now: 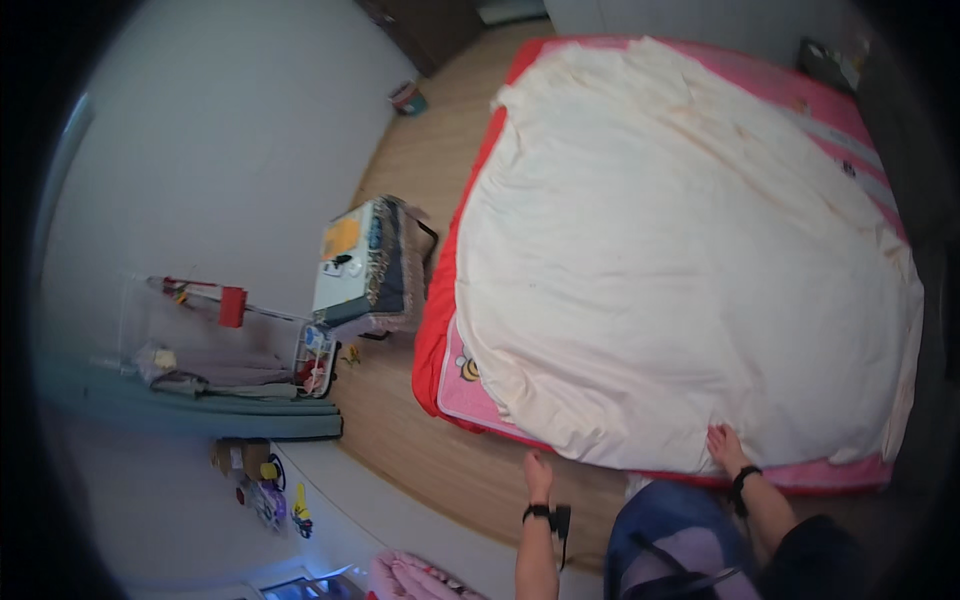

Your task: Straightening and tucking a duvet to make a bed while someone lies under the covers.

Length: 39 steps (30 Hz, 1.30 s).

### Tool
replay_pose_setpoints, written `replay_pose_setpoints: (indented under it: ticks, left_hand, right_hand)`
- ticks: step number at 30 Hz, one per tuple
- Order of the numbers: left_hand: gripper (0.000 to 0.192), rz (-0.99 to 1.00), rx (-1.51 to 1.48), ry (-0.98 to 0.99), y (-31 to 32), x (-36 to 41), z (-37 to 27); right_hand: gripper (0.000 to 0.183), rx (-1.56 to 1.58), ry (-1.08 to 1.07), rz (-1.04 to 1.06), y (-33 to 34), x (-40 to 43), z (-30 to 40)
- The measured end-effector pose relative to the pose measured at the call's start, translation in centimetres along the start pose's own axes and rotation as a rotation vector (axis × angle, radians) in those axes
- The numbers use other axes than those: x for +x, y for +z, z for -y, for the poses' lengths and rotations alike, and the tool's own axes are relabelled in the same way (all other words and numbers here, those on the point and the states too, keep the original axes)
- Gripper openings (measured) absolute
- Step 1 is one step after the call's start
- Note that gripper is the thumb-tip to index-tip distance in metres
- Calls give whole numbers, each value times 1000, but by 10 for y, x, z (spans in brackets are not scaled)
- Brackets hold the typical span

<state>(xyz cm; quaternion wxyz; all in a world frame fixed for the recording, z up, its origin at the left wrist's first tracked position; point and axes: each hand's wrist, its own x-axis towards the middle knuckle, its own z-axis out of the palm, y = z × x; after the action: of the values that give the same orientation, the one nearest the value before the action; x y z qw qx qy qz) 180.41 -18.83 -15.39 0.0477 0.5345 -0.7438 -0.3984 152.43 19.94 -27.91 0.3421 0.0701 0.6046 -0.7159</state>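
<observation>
A large cream-white cloth cover [645,247] lies wrinkled over most of a bed, its edge bunched at the near left corner. Beneath it shows a pink mattress sheet [469,390] with a printed bee, rimmed by a red border [435,330]. My right hand [726,448] rests at the cover's near edge, fingers on the cloth; whether they pinch it is unclear. Over the floor, just off the bed's near edge, my left hand [538,474] has its fingers curled in, with nothing visible in it. Both wrists wear black bands.
Left of the bed stands a small cloth-draped table [346,251] holding papers and small items. A white wire rack [315,360] adjoins it. Toys [266,499] sit on a ledge at lower left, near a pink padded item [420,577]. A bin [407,99] stands against the far wall.
</observation>
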Motion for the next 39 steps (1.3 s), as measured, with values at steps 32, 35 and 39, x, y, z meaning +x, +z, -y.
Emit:
replay_pose_setpoints:
  ticks: [32,35,39]
  left_hand:
    - [44,385,-1181,-99,-499,338,-59]
    - [43,311,-1031,-162,-516,356,50]
    - [27,233,-507,68,-477,326,142]
  right_hand:
    - [45,1080,-95,-195,566,-8,61]
    - [43,842,-205,-66,578,-7,60]
    - [28,717,313,-348,574,-48,-2]
